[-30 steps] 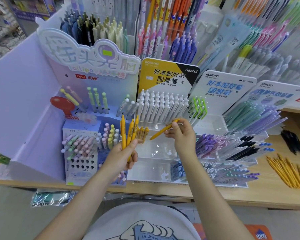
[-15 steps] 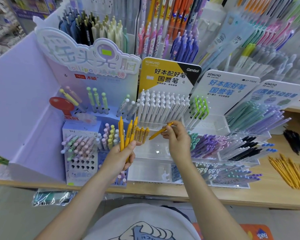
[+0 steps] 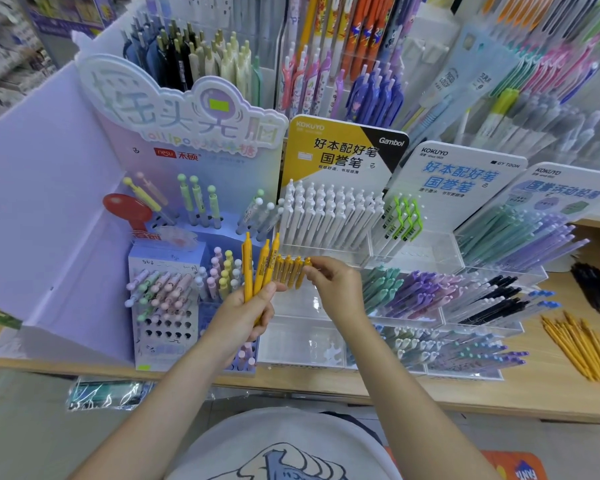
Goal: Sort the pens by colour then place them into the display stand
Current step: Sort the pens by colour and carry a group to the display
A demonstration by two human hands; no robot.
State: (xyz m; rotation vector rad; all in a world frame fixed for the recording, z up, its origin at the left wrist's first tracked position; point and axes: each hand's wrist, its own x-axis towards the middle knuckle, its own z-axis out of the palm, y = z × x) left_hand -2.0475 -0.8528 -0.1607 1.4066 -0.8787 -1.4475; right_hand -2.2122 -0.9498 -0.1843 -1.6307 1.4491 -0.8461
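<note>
While her left hand [image 3: 245, 318] grips three yellow pens [image 3: 257, 268] fanned upright, the right hand [image 3: 336, 284] pinches another pen's top [image 3: 307, 262] at its fingertips, among the row [image 3: 288, 270] standing in the clear stand [image 3: 302, 336].

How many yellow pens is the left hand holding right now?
3. The left hand grips three yellow pens fanned upright: one on the left, one in the middle, one on the right beside the slotted row. More could be hidden behind them.
</note>
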